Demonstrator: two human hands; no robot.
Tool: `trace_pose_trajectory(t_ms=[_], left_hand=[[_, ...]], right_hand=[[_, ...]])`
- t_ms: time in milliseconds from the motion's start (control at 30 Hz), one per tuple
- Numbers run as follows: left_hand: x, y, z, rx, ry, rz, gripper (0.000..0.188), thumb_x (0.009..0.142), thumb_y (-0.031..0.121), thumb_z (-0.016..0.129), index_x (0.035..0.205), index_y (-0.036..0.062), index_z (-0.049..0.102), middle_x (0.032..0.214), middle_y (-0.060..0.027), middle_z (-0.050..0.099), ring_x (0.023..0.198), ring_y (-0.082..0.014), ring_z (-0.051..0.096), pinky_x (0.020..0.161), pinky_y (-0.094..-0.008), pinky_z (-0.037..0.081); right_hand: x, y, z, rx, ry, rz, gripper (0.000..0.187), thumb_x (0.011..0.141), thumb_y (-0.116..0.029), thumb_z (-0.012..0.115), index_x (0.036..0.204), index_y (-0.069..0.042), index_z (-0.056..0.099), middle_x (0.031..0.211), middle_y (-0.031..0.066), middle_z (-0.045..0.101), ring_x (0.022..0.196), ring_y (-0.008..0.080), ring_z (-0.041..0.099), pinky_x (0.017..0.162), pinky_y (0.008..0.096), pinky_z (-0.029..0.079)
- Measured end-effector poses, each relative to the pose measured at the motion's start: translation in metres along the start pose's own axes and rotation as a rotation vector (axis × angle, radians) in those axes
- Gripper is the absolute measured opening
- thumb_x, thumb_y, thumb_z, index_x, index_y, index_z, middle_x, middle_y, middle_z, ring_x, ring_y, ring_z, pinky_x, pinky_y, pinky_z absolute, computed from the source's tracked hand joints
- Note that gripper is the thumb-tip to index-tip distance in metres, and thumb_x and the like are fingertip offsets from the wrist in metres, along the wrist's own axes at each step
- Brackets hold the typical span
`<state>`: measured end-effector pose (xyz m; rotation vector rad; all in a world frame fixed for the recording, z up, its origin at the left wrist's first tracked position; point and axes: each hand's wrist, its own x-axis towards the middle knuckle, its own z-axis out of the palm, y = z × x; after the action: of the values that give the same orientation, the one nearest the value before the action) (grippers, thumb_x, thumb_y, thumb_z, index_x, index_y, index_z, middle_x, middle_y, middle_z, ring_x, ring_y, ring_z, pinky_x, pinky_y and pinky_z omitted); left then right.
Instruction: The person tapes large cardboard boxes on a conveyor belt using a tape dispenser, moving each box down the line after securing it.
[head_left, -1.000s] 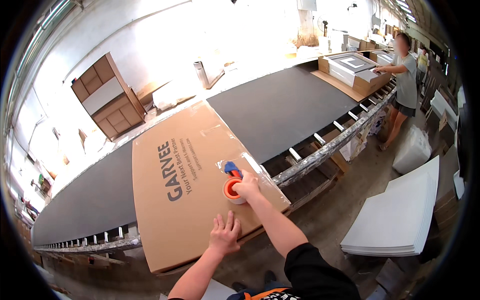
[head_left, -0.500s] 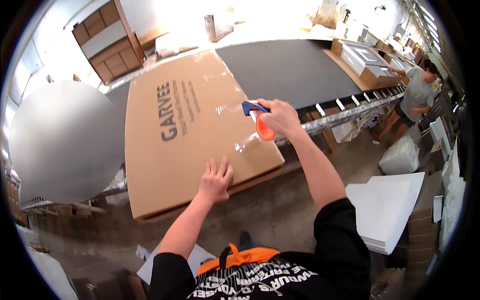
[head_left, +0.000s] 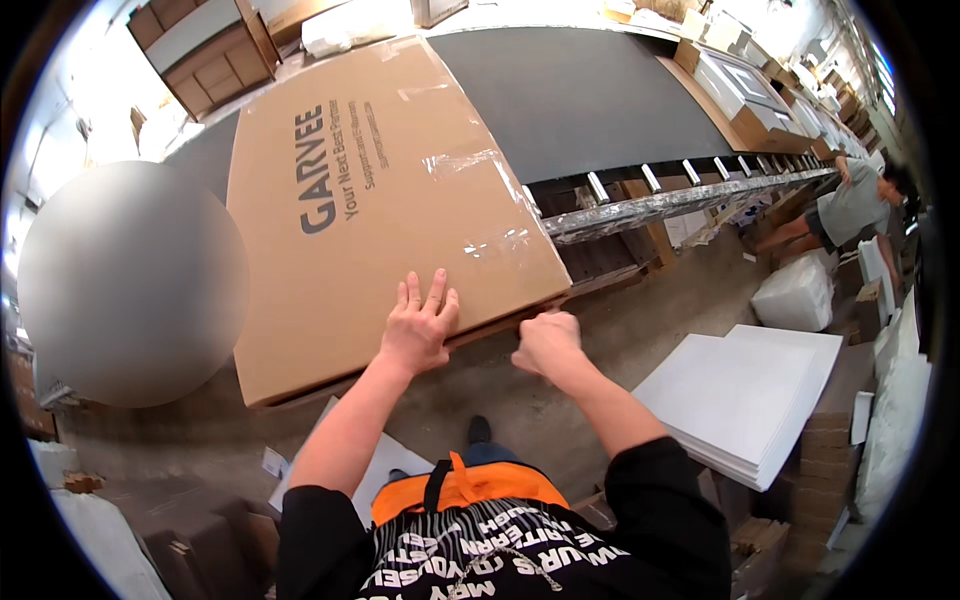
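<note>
A large flat brown cardboard box [head_left: 400, 215] lies on the conveyor, its near edge jutting toward me. Strips of clear tape [head_left: 497, 243] shine on the right part of its top. My left hand [head_left: 418, 325] rests near the front edge, fingers spread and pressing on the cardboard. Just off that same edge, to the right, my right hand [head_left: 550, 345] is closed like a fist beside the box's side. Whatever it grips is hidden by the hand and the edge; the tape dispenser from before does not show.
The dark conveyor belt [head_left: 580, 100] runs right along a metal rail [head_left: 660, 210] toward another opened carton [head_left: 770, 130]. A person [head_left: 855, 210] bends at the far right. White panels [head_left: 745, 400] are stacked on my right. A blurred grey disc [head_left: 130, 285] covers the left side.
My right hand has come down from the box top, where it held a blue and orange tape dispenser, to the front edge. My left hand stays on the box. The person at right bends lower.
</note>
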<state>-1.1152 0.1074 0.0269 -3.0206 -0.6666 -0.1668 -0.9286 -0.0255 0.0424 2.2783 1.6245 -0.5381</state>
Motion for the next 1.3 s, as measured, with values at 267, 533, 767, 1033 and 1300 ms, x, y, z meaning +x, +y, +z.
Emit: trace_pose_trajectory(t_ms=[267,533,767,1033,1300], left_hand=[[-0.006,-0.006,0.004,-0.088,0.020,0.020,0.085,0.058,0.031,0.086,0.132,0.0086,0.048,0.148,-0.0230,0.039,0.126,-0.0538,0.044,0.107,-0.0567,0.038],[-0.094,-0.092,-0.002,-0.106,0.031,0.118,0.097,0.064,0.040,0.083,0.145,0.0099,0.039,0.153,-0.0211,0.031,0.139,-0.0496,0.028,0.117,-0.0524,0.021],[-0.278,-0.237,-0.008,-0.142,0.108,-0.026,0.100,0.063,0.048,0.082,0.138,-0.0041,0.044,0.145,-0.0322,0.038,0.134,-0.0485,0.037,0.115,-0.0522,0.026],[-0.279,-0.246,0.011,-0.336,0.270,-0.050,0.099,0.055,0.047,0.086,0.130,-0.0074,0.051,0.138,-0.0253,0.051,0.129,-0.0403,0.049,0.111,-0.0454,0.036],[-0.288,-0.259,0.016,-0.343,0.360,-0.022,0.094,0.052,0.045,0.088,0.124,-0.0077,0.057,0.133,-0.0264,0.055,0.124,-0.0425,0.052,0.106,-0.0492,0.042]], right_hand=[[0.011,-0.072,0.163,0.318,-0.031,0.103,0.056,0.072,-0.033,0.062,0.126,-0.022,0.060,0.128,0.0216,0.051,0.110,0.0423,0.056,0.088,0.0465,0.052],[-0.093,-0.124,0.191,0.492,-0.034,0.451,0.051,0.075,-0.028,0.058,0.125,-0.024,0.062,0.124,0.0160,0.057,0.110,0.0400,0.058,0.094,0.0466,0.049],[-0.135,-0.216,0.081,0.746,0.423,0.418,0.052,0.072,-0.021,0.059,0.123,-0.016,0.063,0.113,0.0149,0.060,0.103,0.0364,0.060,0.090,0.0423,0.049],[-0.014,-0.403,-0.148,0.210,0.778,0.068,0.046,0.068,-0.019,0.064,0.114,-0.021,0.067,0.121,0.0190,0.058,0.100,0.0373,0.062,0.081,0.0439,0.054],[-0.068,-0.409,-0.072,0.057,0.066,-0.044,0.030,0.063,-0.027,0.064,0.081,-0.005,0.071,0.092,0.0202,0.065,0.086,0.0320,0.067,0.075,0.0416,0.055]])
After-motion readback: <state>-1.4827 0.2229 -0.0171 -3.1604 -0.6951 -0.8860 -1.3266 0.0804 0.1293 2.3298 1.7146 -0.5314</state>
